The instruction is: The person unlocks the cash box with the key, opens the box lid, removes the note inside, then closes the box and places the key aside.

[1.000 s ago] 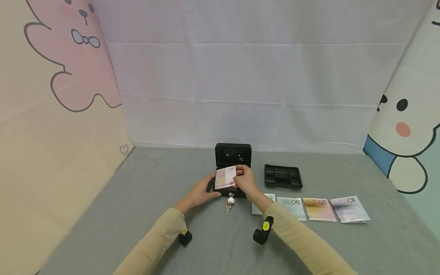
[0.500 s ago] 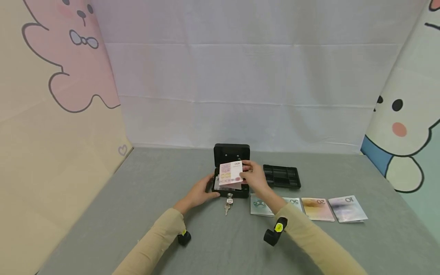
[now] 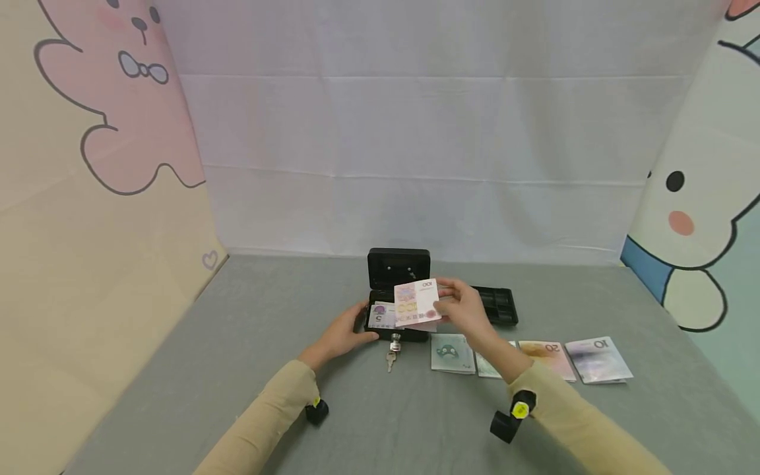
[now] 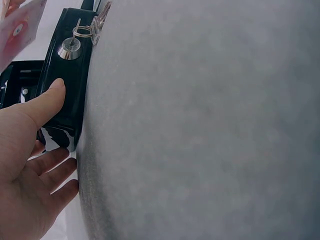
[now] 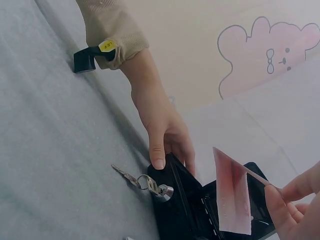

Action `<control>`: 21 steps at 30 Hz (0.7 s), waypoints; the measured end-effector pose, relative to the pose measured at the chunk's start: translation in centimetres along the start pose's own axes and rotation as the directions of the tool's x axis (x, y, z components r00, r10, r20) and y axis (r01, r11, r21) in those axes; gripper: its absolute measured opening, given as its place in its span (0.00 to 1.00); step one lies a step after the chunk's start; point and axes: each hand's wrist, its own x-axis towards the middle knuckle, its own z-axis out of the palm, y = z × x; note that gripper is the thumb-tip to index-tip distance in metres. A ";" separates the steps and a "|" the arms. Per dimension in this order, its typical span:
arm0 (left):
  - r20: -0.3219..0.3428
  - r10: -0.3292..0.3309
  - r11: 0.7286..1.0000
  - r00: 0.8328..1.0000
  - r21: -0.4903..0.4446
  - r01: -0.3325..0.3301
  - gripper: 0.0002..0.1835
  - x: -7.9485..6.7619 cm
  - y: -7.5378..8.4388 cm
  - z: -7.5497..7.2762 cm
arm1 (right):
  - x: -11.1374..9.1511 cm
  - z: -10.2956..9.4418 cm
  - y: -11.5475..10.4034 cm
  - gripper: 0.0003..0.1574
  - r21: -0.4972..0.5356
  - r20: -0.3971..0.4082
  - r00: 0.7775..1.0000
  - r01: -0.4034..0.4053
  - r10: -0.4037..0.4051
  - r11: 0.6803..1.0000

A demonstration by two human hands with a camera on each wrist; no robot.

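Left hand: positioned at the left front corner of the black cash box. The thumb rests on the front wall; the fingers are spread apart from the thumb and lie along the side wall.

Right hand: thumb and fingers are clamped on the right edge of the folded pink banknote, marked 100. The banknote is held raised over the right part of the box. In the right wrist view its two leaves stand apart, joined at the fold.

Cash box: stands on the grey surface with its lid raised at the rear. A banknote marked 5 lies inside, at the left. The lock cylinder projects from the front wall; a key is inserted, and a ring with a hanging key is attached.

Tray: black, with compartments; located to the right of the box, partly covered by the right hand.

Row in front of and to the right of the box: a green folded note; a second note, mostly hidden by the right forearm; an orange-toned note marked 20; a violet-grey note marked 10.
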 end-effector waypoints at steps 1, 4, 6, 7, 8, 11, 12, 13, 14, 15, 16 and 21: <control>-0.001 0.004 1.000 1.000 -0.002 -0.004 0.40 0.0 0.0 0.0 | -0.2 -0.3 -0.1 0.31 -0.001 0.000 1.000 -0.005 0.005 1.000; -0.005 0.021 1.000 1.000 -0.006 -0.021 0.40 -0.1 0.0 -0.1 | -0.8 -1.1 -0.1 0.31 0.000 0.005 1.000 -0.016 0.016 1.000; -0.005 0.018 1.000 1.000 -0.007 -0.018 0.40 -0.1 0.1 -0.1 | -1.3 -1.7 0.1 0.31 -0.004 0.006 1.000 -0.030 0.030 1.000; -0.006 0.015 1.000 1.000 -0.007 -0.015 0.40 -0.1 0.1 -0.1 | -1.6 -1.9 0.2 0.31 -0.008 0.004 0.999 -0.036 0.036 0.999; -0.006 0.012 1.000 1.000 -0.007 -0.012 0.40 -0.1 0.1 -0.1 | -1.8 -2.2 0.3 0.31 -0.012 0.002 0.999 -0.042 0.042 0.999; -0.005 -0.003 1.000 1.000 -0.007 0.003 0.40 -0.1 0.1 -0.1 | -2.6 -2.9 0.6 0.32 -0.026 -0.007 0.998 -0.058 0.058 0.998; -0.003 -0.008 1.000 1.000 -0.006 0.008 0.40 -0.1 0.1 0.0 | -2.9 -3.2 0.7 0.32 -0.030 -0.007 0.998 -0.059 0.059 0.998; -0.002 -0.007 1.000 1.000 -0.005 0.007 0.40 -0.1 0.0 0.0 | -3.2 -3.5 0.8 0.32 -0.031 -0.004 0.998 -0.060 0.060 0.998; -0.001 -0.006 1.000 1.000 -0.003 0.006 0.40 0.0 0.0 0.0 | -3.4 -3.7 0.9 0.33 -0.031 -0.001 0.998 -0.060 0.060 0.998; 0.000 -0.005 1.000 1.000 -0.003 0.005 0.40 0.0 0.0 0.0 | -3.7 -3.9 0.9 0.33 -0.031 0.003 0.998 -0.059 0.059 0.998; 0.002 -0.005 1.000 1.000 -0.002 0.005 0.40 0.0 0.0 0.0 | -4.0 -4.2 1.1 0.33 -0.030 0.009 0.998 -0.060 0.061 0.998; 0.011 -0.005 1.000 1.000 0.001 0.005 0.40 -0.1 0.1 -0.1 | -5.4 -5.1 1.6 0.33 -0.045 0.039 0.996 -0.081 0.083 0.996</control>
